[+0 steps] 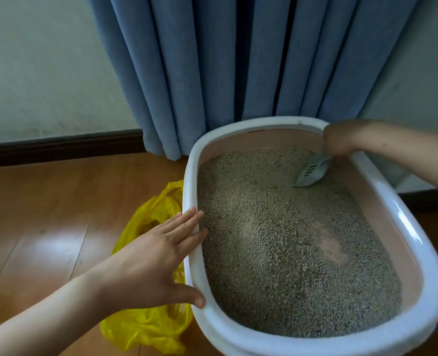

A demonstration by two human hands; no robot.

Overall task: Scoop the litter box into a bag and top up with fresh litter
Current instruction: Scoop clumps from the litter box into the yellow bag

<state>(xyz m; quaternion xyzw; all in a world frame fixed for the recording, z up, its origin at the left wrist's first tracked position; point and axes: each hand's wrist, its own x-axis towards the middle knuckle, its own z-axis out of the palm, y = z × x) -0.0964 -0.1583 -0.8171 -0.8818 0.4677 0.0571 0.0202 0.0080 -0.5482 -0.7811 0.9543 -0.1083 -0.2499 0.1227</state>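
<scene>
A white oval litter box (pixel 416 255) with a pink inner wall stands on the floor, filled with grey-brown litter (pixel 277 242). A bare pink patch of the bottom shows at the right. My left hand (pixel 148 263) rests flat on the box's left rim, fingers straight and thumb against the rim. My right hand (pixel 341 140) grips the handle of a grey slotted scoop (pixel 311 173) at the far right corner, its blade tip in the litter. A yellow plastic bag (pixel 146 327) lies crumpled on the floor left of the box, partly under my left hand.
Blue curtains (pixel 238 60) hang right behind the box. A pale wall with a dark skirting board (pixel 58 147) runs along the back left. Glossy wooden floor (pixel 45 227) spreads to the left.
</scene>
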